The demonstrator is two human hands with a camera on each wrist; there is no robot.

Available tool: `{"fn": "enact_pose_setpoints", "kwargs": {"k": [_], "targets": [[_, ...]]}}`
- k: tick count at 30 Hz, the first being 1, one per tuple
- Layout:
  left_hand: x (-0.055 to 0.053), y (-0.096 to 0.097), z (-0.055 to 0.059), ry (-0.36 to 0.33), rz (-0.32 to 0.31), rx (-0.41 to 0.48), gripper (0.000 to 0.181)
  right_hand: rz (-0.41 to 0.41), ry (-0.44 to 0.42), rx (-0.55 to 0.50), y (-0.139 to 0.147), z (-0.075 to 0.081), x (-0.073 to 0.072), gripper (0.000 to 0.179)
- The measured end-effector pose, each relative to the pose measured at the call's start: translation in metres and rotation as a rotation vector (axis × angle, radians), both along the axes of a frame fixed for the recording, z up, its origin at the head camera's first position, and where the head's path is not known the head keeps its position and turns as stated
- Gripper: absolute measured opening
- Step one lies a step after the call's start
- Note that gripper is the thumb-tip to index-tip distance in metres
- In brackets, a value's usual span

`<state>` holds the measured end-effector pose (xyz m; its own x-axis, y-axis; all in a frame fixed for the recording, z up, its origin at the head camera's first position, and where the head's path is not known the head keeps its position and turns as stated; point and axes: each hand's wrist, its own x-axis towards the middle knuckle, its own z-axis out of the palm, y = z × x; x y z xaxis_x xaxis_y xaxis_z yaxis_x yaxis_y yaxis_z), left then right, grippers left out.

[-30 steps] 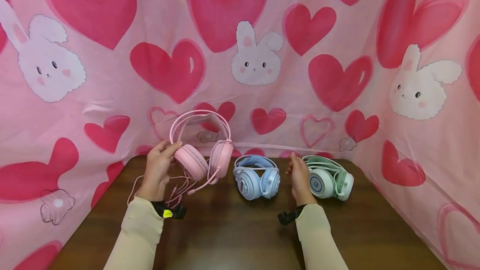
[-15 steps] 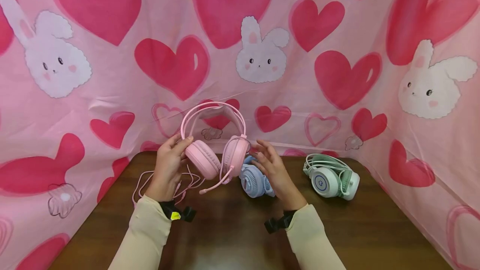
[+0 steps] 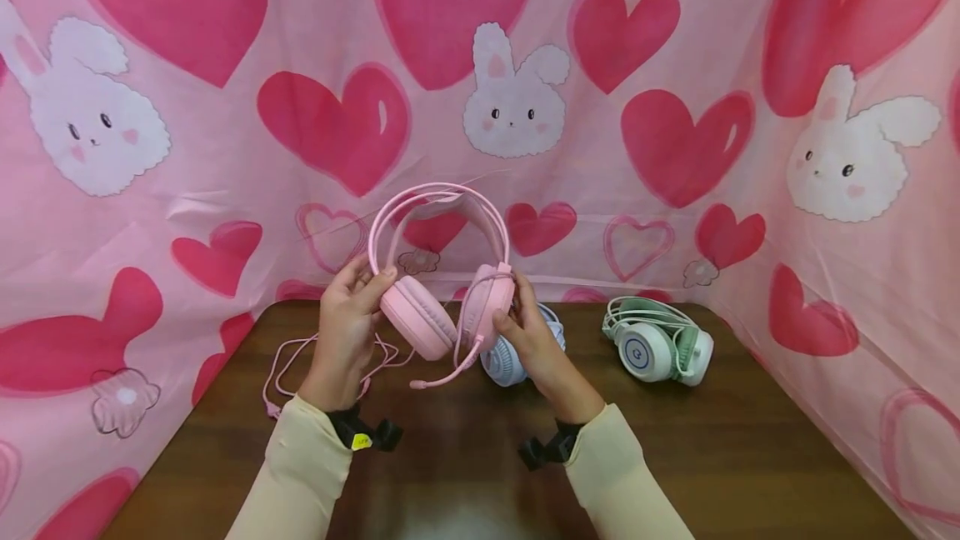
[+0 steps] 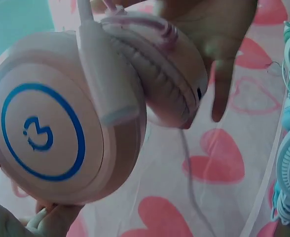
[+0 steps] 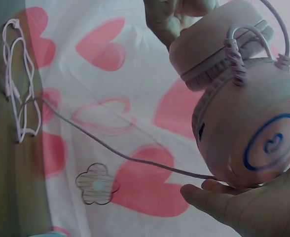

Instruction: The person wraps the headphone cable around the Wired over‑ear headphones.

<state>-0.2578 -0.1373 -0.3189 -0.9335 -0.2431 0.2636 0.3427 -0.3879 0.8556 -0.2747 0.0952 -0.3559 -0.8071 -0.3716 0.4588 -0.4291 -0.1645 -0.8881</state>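
A pink headset (image 3: pixel 414 319) with a thin double headband is held up above the table in the head view. Its microphone boom (image 3: pixel 442 382) points down and to the left. My left hand (image 3: pixel 343 336) grips the left side where band meets ear cup, thumb in front. On the other side, my right hand (image 3: pixel 536 340) holds the right ear cup, thumb on its front edge and fingers behind. A blue ring logo shows on the outer face of an ear cup (image 4: pixel 46 133) in the left wrist view. In the right wrist view a cable (image 5: pixel 130 158) trails from the headset.
Coiled pink cable (image 3: pixel 277 386) lies on the brown table (image 3: pixel 450 473) at the left. Blue headphones (image 3: pixel 501 365) stand behind my right hand, partly hidden. White-and-green headphones (image 3: pixel 648 348) rest further right. A pink heart-patterned cloth (image 3: pixel 517 182) hangs behind and at both sides.
My right hand has moved left from beside the white-and-green headphones and taken hold of the right ear cup. The pink headset has shifted right and slightly up.
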Motion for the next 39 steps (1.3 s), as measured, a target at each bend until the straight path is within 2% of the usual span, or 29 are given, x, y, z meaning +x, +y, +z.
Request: {"fn": "enact_pose_setpoints", "kwargs": {"k": [4, 8, 10, 16, 19, 23, 25, 27, 29, 35, 37, 39], "targets": [[0.006, 0.012, 0.001, 0.055, -0.069, -0.018, 0.050, -0.064, 0.014, -0.020, 0.005, 0.004, 0.008, 0.106], [0.010, 0.017, 0.000, 0.081, -0.136, -0.078, 0.059, -0.102, 0.047, -0.069, 0.009, 0.006, 0.012, 0.087], [0.012, 0.017, -0.001, 0.087, -0.158, -0.117, 0.062, -0.113, 0.055, -0.079, 0.011, 0.007, 0.013, 0.083], [0.014, 0.014, -0.007, 0.082, -0.122, -0.166, 0.059, -0.104, 0.090, -0.053, 0.015, 0.005, 0.017, 0.090], [0.017, 0.010, -0.011, 0.059, -0.102, -0.188, 0.055, -0.108, 0.090, -0.039, 0.019, 0.003, 0.019, 0.092], [0.020, 0.005, -0.015, 0.043, -0.120, -0.234, 0.054, -0.099, 0.091, -0.021, 0.027, 0.003, 0.019, 0.092], [0.020, 0.003, -0.015, 0.066, -0.147, -0.264, 0.055, -0.082, 0.116, -0.015, 0.033, 0.004, 0.017, 0.092], [0.019, 0.000, -0.014, 0.098, -0.196, -0.292, 0.055, -0.061, 0.150, -0.015, 0.040, 0.006, 0.016, 0.092], [0.017, -0.002, -0.013, 0.143, -0.276, -0.293, 0.055, -0.026, 0.184, -0.022, 0.047, 0.009, 0.014, 0.092], [0.014, -0.011, -0.007, 0.236, -0.594, -0.215, 0.051, 0.150, 0.249, 0.000, 0.064, 0.019, 0.010, 0.097], [0.014, -0.014, -0.005, 0.234, -0.656, -0.219, 0.049, 0.199, 0.276, 0.020, 0.066, 0.021, 0.008, 0.100], [0.014, -0.015, -0.002, 0.213, -0.682, -0.249, 0.049, 0.223, 0.302, 0.038, 0.067, 0.024, 0.006, 0.100]]}}
